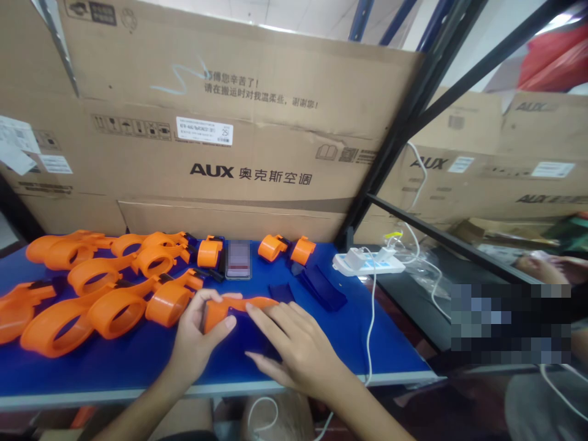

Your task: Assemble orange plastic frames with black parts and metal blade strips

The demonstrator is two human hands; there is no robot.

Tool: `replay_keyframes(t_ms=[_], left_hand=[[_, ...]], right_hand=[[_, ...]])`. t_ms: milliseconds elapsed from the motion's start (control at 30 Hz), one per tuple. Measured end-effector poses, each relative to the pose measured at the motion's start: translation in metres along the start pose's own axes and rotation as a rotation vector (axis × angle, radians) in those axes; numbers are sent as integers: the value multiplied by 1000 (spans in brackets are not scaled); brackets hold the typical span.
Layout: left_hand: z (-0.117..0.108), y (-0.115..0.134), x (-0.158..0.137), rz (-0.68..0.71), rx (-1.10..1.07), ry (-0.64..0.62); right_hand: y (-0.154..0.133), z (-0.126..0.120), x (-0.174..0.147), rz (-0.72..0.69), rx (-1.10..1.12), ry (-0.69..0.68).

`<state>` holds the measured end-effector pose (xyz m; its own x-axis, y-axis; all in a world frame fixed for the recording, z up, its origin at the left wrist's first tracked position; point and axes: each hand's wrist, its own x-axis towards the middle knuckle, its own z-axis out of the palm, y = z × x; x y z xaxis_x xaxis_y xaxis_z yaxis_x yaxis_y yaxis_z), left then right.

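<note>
Near the front of the blue tabletop (pixel 275 343), my left hand (pixel 197 337) grips an orange plastic part (pixel 257 302) between its thumb and curled fingers. My right hand (pixel 294 343) has its fingertips on the part's right side, with the thumb lower and apart. A dark blue piece (pixel 250 334) shows below the orange part, between my hands; its outline blends into the tabletop. Beyond my right fingers lie a short dark blue piece (pixel 281 293) and a longer dark blue trough-shaped piece (pixel 323 288).
Several orange ring-shaped parts (pixel 117 312) crowd the left side. Two orange rings (pixel 272 247) stand at the back, right of a phone (pixel 239 260). A white power strip (pixel 367 262) lies by the black rack post. A large carton (pixel 257 141) walls the back. Another person's hand (pixel 546 264) is at right.
</note>
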<state>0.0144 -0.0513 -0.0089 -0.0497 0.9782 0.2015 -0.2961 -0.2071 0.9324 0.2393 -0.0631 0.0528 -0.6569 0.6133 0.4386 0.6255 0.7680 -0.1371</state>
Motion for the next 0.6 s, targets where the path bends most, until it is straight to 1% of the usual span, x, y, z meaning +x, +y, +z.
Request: replay_keyframes(t_ms=[67, 100, 167, 233, 267, 333, 400, 433, 500, 600], left_hand=[[-1, 1, 1, -12, 0, -18], [-3, 2, 1, -25, -13, -46], [-7, 6, 2, -37, -48, -110], [-14, 12, 2, -15, 8, -138], [-18, 13, 3, 8, 97, -136], [-24, 14, 3, 65, 351, -140], [-28, 9, 4, 137, 594, -199], [-29, 5, 4, 176, 685, -238], [-29, -4, 7, 237, 799, -300], [-28, -13, 11, 287, 891, -325]], right_hand=[[0, 0, -1, -2, 10, 6], [1, 0, -2, 9, 39, 24], [2, 1, -3, 91, 160, 95], [4, 3, -3, 279, 372, 205], [5, 4, -2, 401, 510, 252], [6, 9, 0, 644, 833, 295], [5, 15, 4, 822, 1160, 289], [5, 18, 5, 878, 1297, 282], [3, 26, 6, 938, 1489, 259], [0, 36, 5, 963, 1621, 137]])
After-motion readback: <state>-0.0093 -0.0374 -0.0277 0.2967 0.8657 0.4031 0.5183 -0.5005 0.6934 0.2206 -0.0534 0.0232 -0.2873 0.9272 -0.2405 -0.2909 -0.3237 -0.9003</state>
